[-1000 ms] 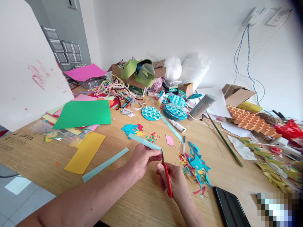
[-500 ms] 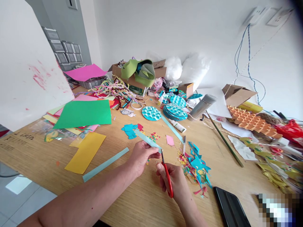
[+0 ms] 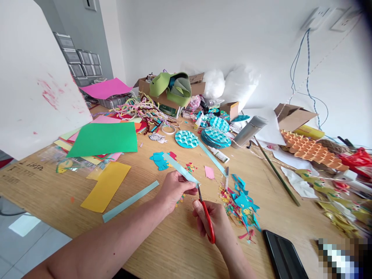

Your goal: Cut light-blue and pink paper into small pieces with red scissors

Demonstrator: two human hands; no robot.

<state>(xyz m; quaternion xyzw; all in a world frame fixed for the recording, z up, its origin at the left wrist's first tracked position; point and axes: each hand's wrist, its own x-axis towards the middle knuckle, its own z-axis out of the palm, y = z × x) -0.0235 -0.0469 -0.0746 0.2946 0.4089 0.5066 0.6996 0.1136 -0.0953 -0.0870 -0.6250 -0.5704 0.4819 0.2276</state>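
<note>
My left hand (image 3: 173, 190) pinches one end of a light blue paper strip (image 3: 179, 169) that points up and to the left over the wooden table (image 3: 174, 252). My right hand (image 3: 215, 224) grips red-handled scissors (image 3: 207, 219), blades pointing up at the strip's near end beside my left thumb. A pile of coloured paper scraps (image 3: 240, 203) lies just right of the scissors. A second light blue strip (image 3: 130, 201) lies flat to the left of my left forearm.
Yellow paper (image 3: 106, 186) and green paper (image 3: 103, 138) lie at left. Blue patterned discs (image 3: 186, 138), a grey bottle (image 3: 249, 131), a green stick (image 3: 276, 172), cardboard boxes (image 3: 293, 116) and orange paper honeycomb (image 3: 312, 149) crowd the back. A dark phone (image 3: 283, 255) lies near the front edge.
My left hand has swung the strip's far end upward and to the right, making it steeper. The scissors stay at the strip's near end.
</note>
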